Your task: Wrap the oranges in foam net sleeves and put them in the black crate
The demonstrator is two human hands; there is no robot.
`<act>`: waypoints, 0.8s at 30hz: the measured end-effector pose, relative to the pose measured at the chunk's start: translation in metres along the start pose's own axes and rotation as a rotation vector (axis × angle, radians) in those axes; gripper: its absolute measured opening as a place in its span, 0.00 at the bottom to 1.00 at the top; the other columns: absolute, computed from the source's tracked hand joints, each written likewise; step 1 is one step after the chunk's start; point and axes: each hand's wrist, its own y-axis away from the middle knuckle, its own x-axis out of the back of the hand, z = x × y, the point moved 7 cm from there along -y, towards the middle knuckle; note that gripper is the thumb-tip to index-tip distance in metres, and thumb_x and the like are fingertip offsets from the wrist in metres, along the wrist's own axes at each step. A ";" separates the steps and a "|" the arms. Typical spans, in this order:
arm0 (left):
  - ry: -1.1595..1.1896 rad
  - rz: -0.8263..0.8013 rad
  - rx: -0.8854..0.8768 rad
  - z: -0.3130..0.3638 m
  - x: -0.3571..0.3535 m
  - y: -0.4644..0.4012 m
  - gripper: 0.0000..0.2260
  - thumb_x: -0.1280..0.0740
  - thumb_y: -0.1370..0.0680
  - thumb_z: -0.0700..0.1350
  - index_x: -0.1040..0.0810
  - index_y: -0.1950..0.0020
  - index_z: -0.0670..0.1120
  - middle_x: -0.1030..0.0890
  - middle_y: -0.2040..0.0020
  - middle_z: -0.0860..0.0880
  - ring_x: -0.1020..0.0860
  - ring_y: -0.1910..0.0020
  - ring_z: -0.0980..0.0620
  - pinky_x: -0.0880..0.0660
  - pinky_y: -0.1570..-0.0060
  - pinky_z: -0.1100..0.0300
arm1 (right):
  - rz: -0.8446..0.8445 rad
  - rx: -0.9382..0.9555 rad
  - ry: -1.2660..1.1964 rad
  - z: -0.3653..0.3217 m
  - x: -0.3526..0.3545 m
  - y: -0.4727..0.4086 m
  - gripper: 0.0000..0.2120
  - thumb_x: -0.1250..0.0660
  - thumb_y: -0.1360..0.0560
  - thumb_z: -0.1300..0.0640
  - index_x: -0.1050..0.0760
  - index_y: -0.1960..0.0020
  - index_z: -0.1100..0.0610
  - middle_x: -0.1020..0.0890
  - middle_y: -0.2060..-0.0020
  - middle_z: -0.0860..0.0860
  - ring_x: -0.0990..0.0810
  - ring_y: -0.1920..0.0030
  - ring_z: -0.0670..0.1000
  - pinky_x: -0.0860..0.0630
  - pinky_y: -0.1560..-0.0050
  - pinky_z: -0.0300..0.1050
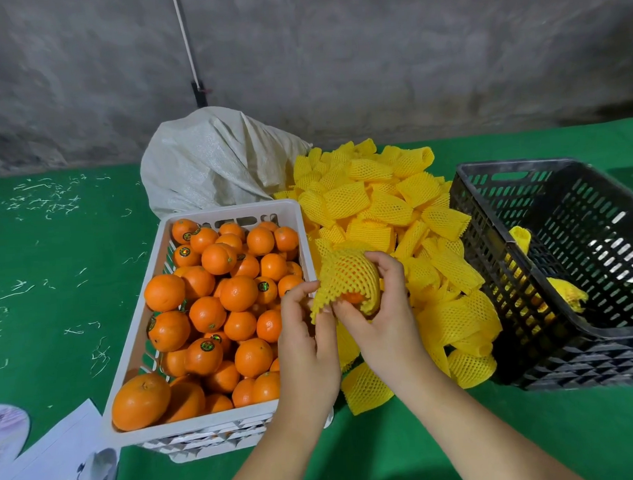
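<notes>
Yellow sleeve (345, 275) pinched by left hand (304, 334), right hand (379, 309) cupping orange (353, 297).

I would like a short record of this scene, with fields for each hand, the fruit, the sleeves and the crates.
left hand: left hand pinches the open edge of the yellow sleeve
right hand: right hand holds the sleeved orange, fingers curled round it
orange being wrapped: mostly covered, a small part showing at the opening
loose sleeves: pile of foam sleeves between the two crates
white crate: full of bare oranges
black crate: on the right, a few wrapped fruits inside
surface: green cloth
</notes>
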 end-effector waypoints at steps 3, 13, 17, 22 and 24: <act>0.092 -0.002 0.039 -0.001 -0.005 0.001 0.12 0.36 0.17 0.56 0.25 0.34 0.58 0.20 0.43 0.55 0.19 0.45 0.49 0.21 0.48 0.52 | -0.016 -0.026 -0.025 -0.001 -0.003 0.003 0.33 0.26 0.25 0.50 0.36 0.25 0.44 0.28 0.30 0.45 0.27 0.31 0.46 0.23 0.33 0.48; 0.390 0.064 0.255 0.004 -0.009 -0.007 0.12 0.33 0.19 0.58 0.26 0.47 0.50 0.24 0.46 0.37 0.23 0.46 0.46 0.23 0.45 0.43 | -0.171 -0.163 -0.384 -0.008 -0.002 0.007 0.32 0.36 0.28 0.25 0.29 0.30 0.42 0.26 0.30 0.53 0.23 0.32 0.56 0.23 0.37 0.61; 0.334 -0.007 0.115 0.012 -0.015 -0.007 0.12 0.31 0.18 0.53 0.26 0.41 0.48 0.22 0.52 0.53 0.24 0.52 0.58 0.24 0.52 0.65 | -0.079 -0.191 -0.351 -0.011 0.006 0.002 0.24 0.28 0.28 0.35 0.29 0.38 0.43 0.20 0.43 0.42 0.20 0.43 0.46 0.22 0.46 0.47; 0.173 -0.203 0.013 0.015 -0.027 -0.008 0.06 0.30 0.20 0.55 0.19 0.44 0.58 0.18 0.44 0.59 0.21 0.42 0.59 0.25 0.47 0.68 | 0.026 -0.447 -0.612 0.018 0.019 0.000 0.26 0.22 0.35 0.41 0.31 0.44 0.42 0.20 0.36 0.54 0.22 0.34 0.61 0.26 0.34 0.68; 0.100 -0.303 0.001 0.011 -0.026 -0.012 0.12 0.32 0.19 0.59 0.18 0.39 0.57 0.18 0.37 0.55 0.21 0.35 0.56 0.24 0.40 0.64 | 0.058 -0.511 -0.634 0.028 0.040 -0.009 0.30 0.20 0.38 0.40 0.29 0.40 0.32 0.19 0.34 0.46 0.22 0.33 0.56 0.30 0.32 0.70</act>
